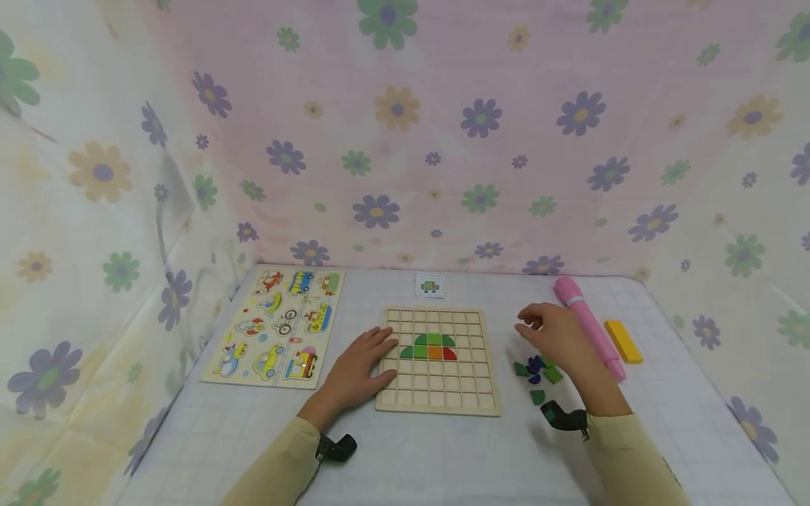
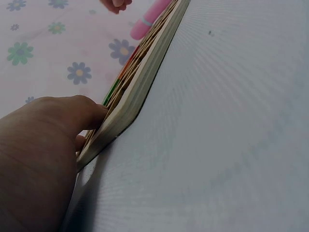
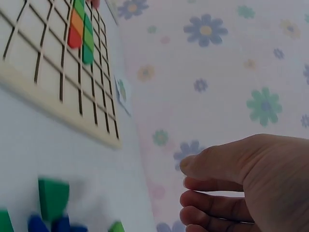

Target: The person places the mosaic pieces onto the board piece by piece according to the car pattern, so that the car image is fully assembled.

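Observation:
A wooden grid board lies on the table, with green, orange and red pieces set in its middle cells as a domed shape. My left hand rests on the board's left edge, fingers spread and fairly straight. In the left wrist view the thumb touches the rim. To the right of the board my right hand hovers above loose pieces, fingers loosely bent, nothing held. Those are dark blue pieces, a light green block and dark green pieces.
A small picture card lies behind the board. On the left is a vehicle puzzle board. A pink pen-shaped object and a yellow block lie on the right. Flowered cloth walls the table's back and sides.

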`<act>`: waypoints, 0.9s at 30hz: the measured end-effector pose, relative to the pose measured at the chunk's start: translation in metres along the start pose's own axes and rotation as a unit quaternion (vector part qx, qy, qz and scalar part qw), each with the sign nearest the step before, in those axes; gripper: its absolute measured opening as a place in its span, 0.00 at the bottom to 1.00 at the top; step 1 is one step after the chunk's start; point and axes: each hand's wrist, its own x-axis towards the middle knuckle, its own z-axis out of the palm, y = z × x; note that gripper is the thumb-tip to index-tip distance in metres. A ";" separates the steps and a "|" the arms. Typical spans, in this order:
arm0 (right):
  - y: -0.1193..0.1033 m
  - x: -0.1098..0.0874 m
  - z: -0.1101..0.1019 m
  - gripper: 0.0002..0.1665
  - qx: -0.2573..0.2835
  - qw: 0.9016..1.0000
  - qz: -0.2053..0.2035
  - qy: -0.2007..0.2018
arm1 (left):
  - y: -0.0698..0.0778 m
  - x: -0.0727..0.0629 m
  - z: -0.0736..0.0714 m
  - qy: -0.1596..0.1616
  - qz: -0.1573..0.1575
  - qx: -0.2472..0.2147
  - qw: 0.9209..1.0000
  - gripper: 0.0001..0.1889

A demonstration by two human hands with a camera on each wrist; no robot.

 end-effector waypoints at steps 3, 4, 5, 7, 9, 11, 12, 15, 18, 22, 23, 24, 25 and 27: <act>0.015 -0.004 -0.014 0.17 -0.008 1.000 0.022 -0.007 | 0.001 0.000 0.000 0.005 0.002 -0.003 1.000 0.33; 0.020 -0.005 -0.018 0.18 -0.009 1.000 0.028 -0.008 | 0.002 0.000 0.000 0.008 0.004 -0.007 1.000 0.33; 0.026 -0.007 -0.021 0.18 -0.013 0.999 0.033 -0.008 | 0.002 0.000 -0.001 0.008 0.004 -0.008 1.000 0.33; 0.036 -0.009 -0.026 0.17 -0.024 0.999 0.040 -0.005 | 0.002 0.001 -0.001 0.005 0.002 -0.007 1.000 0.33; 0.045 -0.011 -0.029 0.17 -0.028 0.999 0.043 -0.004 | 0.001 0.001 -0.001 0.000 0.000 -0.004 1.000 0.33; 0.053 -0.013 -0.029 0.17 -0.031 0.998 0.047 -0.007 | 0.000 0.002 -0.001 -0.001 0.000 -0.002 1.000 0.33; 0.057 -0.014 -0.029 0.18 -0.032 0.998 0.050 -0.011 | 0.000 0.002 -0.001 0.000 0.000 -0.001 1.000 0.34; 0.068 -0.016 -0.026 0.19 -0.027 0.997 0.062 -0.033 | -0.002 0.001 -0.001 0.001 0.001 -0.001 1.000 0.34; 0.074 -0.018 -0.023 0.19 -0.024 0.995 0.075 -0.056 | -0.004 0.001 0.001 -0.001 0.000 -0.001 1.000 0.34; 0.078 -0.019 -0.019 0.19 -0.022 0.993 0.090 -0.074 | -0.005 0.001 0.002 0.000 0.000 0.003 1.000 0.34; 0.078 -0.019 -0.018 0.19 -0.021 0.992 0.093 -0.078 | -0.006 0.001 0.003 0.001 0.000 0.004 1.000 0.34; 0.078 -0.019 -0.017 0.18 -0.021 0.992 0.096 -0.079 | -0.006 0.001 0.003 0.002 0.000 0.004 1.000 0.34; 0.079 -0.019 -0.016 0.18 -0.022 0.992 0.097 -0.082 | -0.005 0.001 0.003 0.002 0.000 0.005 1.000 0.34; 0.080 -0.019 -0.015 0.17 -0.024 0.991 0.099 -0.085 | -0.005 0.001 0.004 0.002 0.000 0.003 1.000 0.34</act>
